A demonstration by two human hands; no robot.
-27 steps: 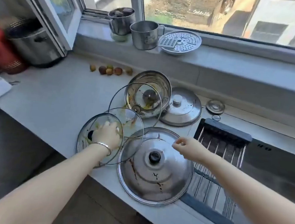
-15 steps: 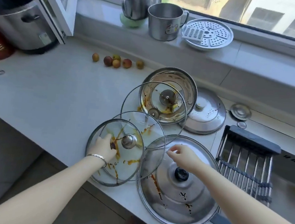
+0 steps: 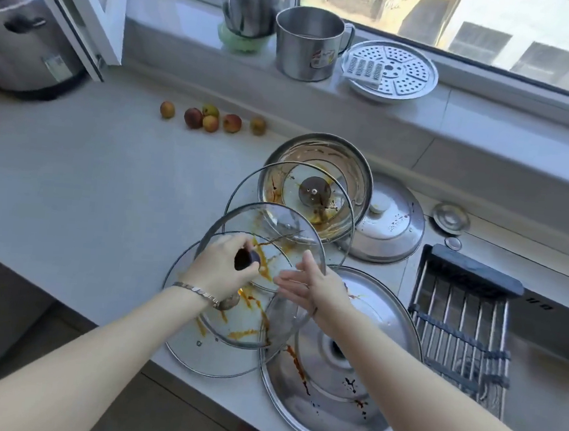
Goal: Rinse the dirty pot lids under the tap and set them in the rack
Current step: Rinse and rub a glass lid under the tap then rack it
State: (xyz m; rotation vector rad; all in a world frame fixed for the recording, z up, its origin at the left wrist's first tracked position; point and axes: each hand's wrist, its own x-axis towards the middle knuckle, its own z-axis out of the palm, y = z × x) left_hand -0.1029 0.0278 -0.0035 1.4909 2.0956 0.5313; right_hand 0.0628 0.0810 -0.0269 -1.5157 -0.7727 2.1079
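Observation:
Several dirty pot lids lie overlapping on the grey counter [image 3: 73, 179]. My left hand [image 3: 220, 268] grips the dark knob of a stained glass lid [image 3: 249, 322] and holds it tilted above another glass lid [image 3: 202, 356]. My right hand [image 3: 311, 286] is open, its fingers against the raised lid's right rim. A large steel lid [image 3: 340, 392] with brown streaks lies at the front right. Farther back lie two more glass lids [image 3: 244, 191], a steel bowl-shaped lid [image 3: 319, 156] and a domed steel lid [image 3: 392, 228]. The dark rack [image 3: 459, 320] spans the sink at the right.
Several small fruits [image 3: 212, 119] lie on the counter at the back. On the window sill stand a steel mug [image 3: 308, 42], a steel pot [image 3: 250, 2] and a perforated steamer plate [image 3: 392, 70]. A large steel cooker [image 3: 19, 41] stands at the far left beside an open window frame.
My left hand has taken the glass lid's knob and lifted the lid off the stack. My right hand moved left from the steel lid to the raised lid's rim.

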